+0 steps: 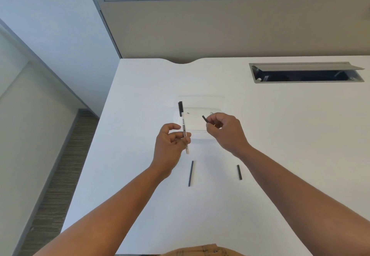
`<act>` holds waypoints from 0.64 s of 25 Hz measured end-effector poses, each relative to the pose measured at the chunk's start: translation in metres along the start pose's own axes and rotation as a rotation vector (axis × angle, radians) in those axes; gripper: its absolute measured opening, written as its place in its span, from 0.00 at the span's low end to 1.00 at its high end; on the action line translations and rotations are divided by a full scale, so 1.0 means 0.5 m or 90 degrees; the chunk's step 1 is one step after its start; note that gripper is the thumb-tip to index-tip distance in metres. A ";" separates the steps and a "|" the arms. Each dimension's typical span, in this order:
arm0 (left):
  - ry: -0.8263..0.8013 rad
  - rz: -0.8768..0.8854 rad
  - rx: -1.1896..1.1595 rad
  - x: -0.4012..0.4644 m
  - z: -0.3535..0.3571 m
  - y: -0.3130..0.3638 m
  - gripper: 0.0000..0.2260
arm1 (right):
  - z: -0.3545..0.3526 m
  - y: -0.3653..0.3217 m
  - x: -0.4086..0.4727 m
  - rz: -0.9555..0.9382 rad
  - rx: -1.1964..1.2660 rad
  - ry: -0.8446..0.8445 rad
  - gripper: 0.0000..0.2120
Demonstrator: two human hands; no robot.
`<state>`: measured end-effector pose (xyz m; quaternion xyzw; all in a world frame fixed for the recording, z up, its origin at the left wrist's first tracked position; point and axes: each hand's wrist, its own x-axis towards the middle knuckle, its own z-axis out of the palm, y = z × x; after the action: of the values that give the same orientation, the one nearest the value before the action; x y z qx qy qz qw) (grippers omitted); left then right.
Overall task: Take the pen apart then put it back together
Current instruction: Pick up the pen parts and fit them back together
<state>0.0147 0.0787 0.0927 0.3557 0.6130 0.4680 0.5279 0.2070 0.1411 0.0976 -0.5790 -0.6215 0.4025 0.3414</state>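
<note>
Left hand (170,141) holds pen (184,128) near-upright, cap up.

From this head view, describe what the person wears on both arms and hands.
Nothing is worn on either: the left hand and right hand are bare, with no gloves, rings, watch or sleeves visible along the forearms. A strip of tan patterned clothing shows at the bottom edge.
</note>
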 end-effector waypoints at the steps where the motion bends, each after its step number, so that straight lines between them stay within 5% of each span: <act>1: 0.005 -0.002 -0.002 0.010 -0.005 0.002 0.17 | 0.000 -0.003 0.020 -0.022 -0.056 -0.017 0.05; 7: 0.008 -0.001 -0.022 0.064 -0.024 -0.002 0.16 | 0.033 0.001 0.120 -0.025 -0.389 -0.184 0.09; 16: 0.011 -0.017 -0.020 0.091 -0.020 -0.018 0.15 | 0.035 0.030 0.141 0.010 -0.343 -0.184 0.11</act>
<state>-0.0031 0.1162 0.0698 0.3350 0.6151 0.4734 0.5341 0.1913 0.2094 0.0737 -0.5902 -0.7436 0.3037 0.0804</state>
